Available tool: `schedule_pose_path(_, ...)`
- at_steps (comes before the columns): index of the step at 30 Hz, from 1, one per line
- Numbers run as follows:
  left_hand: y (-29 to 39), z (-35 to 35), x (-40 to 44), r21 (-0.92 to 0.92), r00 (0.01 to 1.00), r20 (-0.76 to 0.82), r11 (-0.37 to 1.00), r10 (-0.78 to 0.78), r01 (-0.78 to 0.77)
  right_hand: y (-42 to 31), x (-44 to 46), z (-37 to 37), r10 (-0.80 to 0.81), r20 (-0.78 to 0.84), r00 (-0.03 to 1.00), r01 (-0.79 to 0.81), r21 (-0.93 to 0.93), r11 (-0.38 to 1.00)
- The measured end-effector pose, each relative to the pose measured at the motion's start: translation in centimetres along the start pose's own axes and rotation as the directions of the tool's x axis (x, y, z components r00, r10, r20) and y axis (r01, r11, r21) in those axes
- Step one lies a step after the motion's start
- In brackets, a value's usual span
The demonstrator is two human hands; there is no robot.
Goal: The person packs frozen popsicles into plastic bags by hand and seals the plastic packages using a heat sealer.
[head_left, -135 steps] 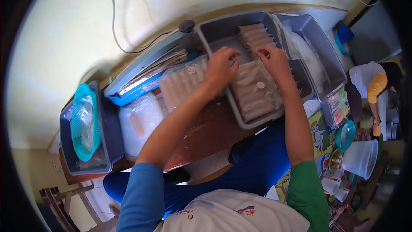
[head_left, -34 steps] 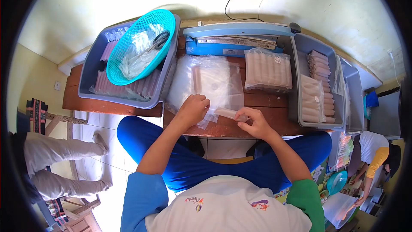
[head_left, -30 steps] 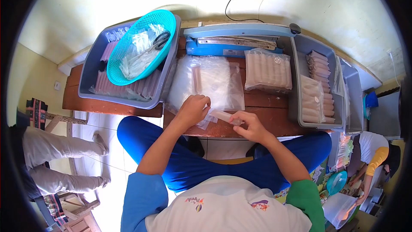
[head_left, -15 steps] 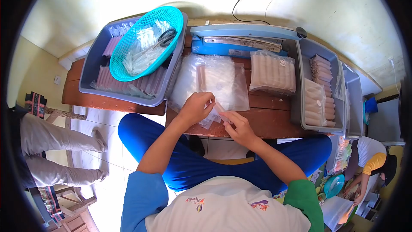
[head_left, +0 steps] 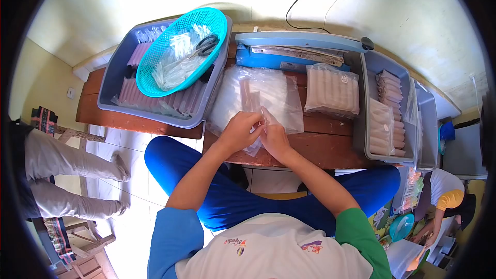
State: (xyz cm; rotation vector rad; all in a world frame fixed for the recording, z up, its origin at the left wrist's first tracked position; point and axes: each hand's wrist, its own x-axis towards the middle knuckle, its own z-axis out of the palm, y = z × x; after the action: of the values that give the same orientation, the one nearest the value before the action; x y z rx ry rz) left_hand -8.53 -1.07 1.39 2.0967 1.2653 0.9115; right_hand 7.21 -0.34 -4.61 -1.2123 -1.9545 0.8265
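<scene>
My left hand (head_left: 242, 130) and my right hand (head_left: 275, 140) meet above the front of the table, fingers closed together. Between them is the end of a pale pinkish tube in clear plastic (head_left: 266, 115), partly hidden by the fingers. Just beyond the hands, another pinkish tube (head_left: 244, 89) lies on a stack of clear plastic bags (head_left: 221, 104), and a second pinkish piece (head_left: 253, 101) shows beside it. To the right of the stack rests a filled clear bag of pinkish tubes (head_left: 332, 90).
A grey-purple tub (head_left: 106, 85) holds rows of tubes, with a turquoise basket (head_left: 143, 75) of plastic and scissors (head_left: 206, 45) on it. Behind the bags stands a blue long-armed sealer (head_left: 289, 61). A grey tub (head_left: 368, 119) holds packed bags. Other people are at left and lower right.
My right hand has moved up and left against my left hand. The held tube is now more covered by fingers, and a second pinkish piece shows on the bags. The view has shifted slightly.
</scene>
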Motion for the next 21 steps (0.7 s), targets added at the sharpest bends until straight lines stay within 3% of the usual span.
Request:
schedule_pose_path(2,0.2,0.0,0.0,-0.005,1.000,0.006,1.000,-0.009,0.009,0.3,0.4,0.0,-0.035,-0.020,0.999,0.034,-0.021,0.999)
schedule_pose_path(5,-0.1,0.2,-0.1,-0.013,1.000,0.014,1.000,0.001,-0.001,0.3,0.9,-0.4,0.050,0.100,0.994,-0.041,-0.092,0.995)
schedule_pose_path(7,-0.2,0.4,-0.1,-0.016,1.000,0.015,1.000,0.019,-0.019,0.6,1.1,-0.4,-0.019,0.102,0.995,0.041,-0.218,0.975)
schedule_pose_path(11,-0.1,0.3,0.1,-0.020,0.999,0.037,1.000,0.013,-0.012,-0.2,2.0,-1.0,0.067,0.167,0.984,-0.055,-0.075,0.996)
schedule_pose_path(14,0.1,0.0,0.1,-0.020,0.999,0.048,1.000,0.006,-0.005,0.5,1.7,-0.5,0.057,0.131,0.990,-0.048,-0.076,0.996)
schedule_pose_path(16,0.0,-0.1,0.1,-0.027,0.999,0.049,1.000,-0.001,0.002,0.6,0.8,-0.5,-0.068,-0.012,0.998,0.065,-0.156,0.986)
schedule_pose_path(17,-0.3,0.0,0.0,-0.007,0.999,0.055,1.000,-0.003,0.003,0.8,0.3,-0.9,-0.070,-0.009,0.998,0.068,-0.155,0.986)
schedule_pose_path(19,-0.5,0.1,0.0,0.010,0.998,0.060,1.000,-0.007,0.006,-0.3,-0.4,-3.1,0.015,0.275,0.961,0.046,-0.215,0.976)
schedule_pose_path(21,-0.4,0.0,0.1,-0.016,0.999,0.050,1.000,0.001,0.000,-0.8,-1.2,-4.9,-0.018,0.319,0.948,0.092,-0.220,0.971)
